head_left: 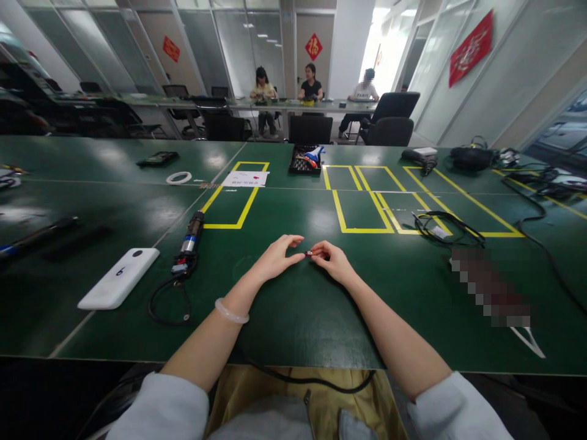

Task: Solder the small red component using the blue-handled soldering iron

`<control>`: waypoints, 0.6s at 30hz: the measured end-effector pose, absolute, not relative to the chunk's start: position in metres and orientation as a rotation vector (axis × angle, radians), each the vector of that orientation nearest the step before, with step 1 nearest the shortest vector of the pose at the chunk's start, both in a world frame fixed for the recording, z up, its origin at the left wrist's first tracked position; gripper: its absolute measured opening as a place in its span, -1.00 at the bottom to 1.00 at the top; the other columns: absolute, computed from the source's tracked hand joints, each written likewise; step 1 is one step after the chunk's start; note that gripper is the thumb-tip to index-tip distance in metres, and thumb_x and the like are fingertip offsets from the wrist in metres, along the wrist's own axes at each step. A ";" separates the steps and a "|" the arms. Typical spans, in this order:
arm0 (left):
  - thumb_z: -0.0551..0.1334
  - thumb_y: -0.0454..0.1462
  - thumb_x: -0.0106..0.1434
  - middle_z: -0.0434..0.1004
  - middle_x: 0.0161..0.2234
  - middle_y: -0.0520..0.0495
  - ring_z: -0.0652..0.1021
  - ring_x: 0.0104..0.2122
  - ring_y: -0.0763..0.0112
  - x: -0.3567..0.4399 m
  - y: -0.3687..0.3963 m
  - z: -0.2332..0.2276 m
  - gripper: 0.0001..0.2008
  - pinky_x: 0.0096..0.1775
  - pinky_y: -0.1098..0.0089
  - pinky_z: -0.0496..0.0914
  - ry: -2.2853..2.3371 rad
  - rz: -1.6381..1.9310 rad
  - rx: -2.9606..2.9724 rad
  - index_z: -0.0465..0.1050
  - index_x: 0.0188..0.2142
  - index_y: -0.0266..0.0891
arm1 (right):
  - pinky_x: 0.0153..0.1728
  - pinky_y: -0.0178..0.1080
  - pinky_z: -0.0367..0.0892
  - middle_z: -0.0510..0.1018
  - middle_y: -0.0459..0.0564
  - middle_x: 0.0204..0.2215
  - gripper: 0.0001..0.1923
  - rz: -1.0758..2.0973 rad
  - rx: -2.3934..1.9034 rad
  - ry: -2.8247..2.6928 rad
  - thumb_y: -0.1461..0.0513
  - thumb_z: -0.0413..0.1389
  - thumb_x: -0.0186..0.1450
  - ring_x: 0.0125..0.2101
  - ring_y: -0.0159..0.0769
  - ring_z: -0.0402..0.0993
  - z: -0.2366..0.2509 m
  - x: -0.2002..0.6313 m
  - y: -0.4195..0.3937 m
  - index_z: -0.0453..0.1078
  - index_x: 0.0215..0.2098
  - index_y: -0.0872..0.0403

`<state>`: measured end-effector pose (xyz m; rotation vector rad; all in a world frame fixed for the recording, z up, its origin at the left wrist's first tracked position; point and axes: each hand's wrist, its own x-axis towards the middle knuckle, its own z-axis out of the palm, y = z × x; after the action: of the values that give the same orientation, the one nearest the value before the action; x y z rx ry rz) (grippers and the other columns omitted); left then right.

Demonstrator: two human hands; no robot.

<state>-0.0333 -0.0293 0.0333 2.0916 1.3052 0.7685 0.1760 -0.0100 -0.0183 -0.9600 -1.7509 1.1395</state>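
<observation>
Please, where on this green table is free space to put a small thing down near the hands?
Bare green lies between the hands and the near table edge, and inside the left yellow square. Left is crowded by the cabled tool and white pad; right by the black cable coil.

The scene is seen through one camera only, worn on the head and aimed forward and down across a green table [284, 318]. The table's near edge is cut by the lower part of the frame, close to the lens, while its far edge and the chairs [310, 128] behind it are shown small. Straight lines are bent toward the frame's sides.
</observation>
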 end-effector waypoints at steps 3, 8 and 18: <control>0.17 -0.03 0.21 0.35 0.10 -0.16 0.41 0.07 0.21 -0.061 -0.035 0.046 -0.47 0.09 0.20 0.29 1.419 0.587 2.173 0.29 0.13 -0.15 | -0.34 -0.31 0.32 0.56 -0.02 -0.33 -0.78 1.150 -0.964 -1.758 0.19 0.15 0.19 -0.41 -0.39 0.43 -0.019 0.176 -0.010 0.36 -0.21 0.10; 0.09 0.02 0.24 0.21 0.22 -0.24 0.27 0.19 0.03 -0.122 -0.049 0.046 -0.38 0.16 0.06 0.17 1.956 0.277 2.245 0.22 0.21 -0.21 | -0.34 -0.31 0.31 0.55 -0.01 -0.33 -0.78 1.150 -0.971 -1.762 0.20 0.16 0.19 -0.41 -0.39 0.42 -0.018 0.176 -0.012 0.36 -0.21 0.12; 0.05 0.03 0.19 0.20 0.19 -0.45 0.35 0.09 -0.23 -0.234 -0.088 0.028 -0.27 -0.04 -0.04 0.34 2.627 0.120 1.742 0.07 0.25 -0.35 | -0.33 -0.30 0.31 0.55 -0.03 -0.36 -0.79 1.131 -0.976 -1.785 0.19 0.16 0.19 -0.40 -0.38 0.42 -0.019 0.174 -0.011 0.37 -0.22 0.10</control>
<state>-0.2341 -0.0876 0.0283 1.7415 2.6270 0.1198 0.1744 -0.0114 -0.0187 -0.9756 -1.7851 1.1306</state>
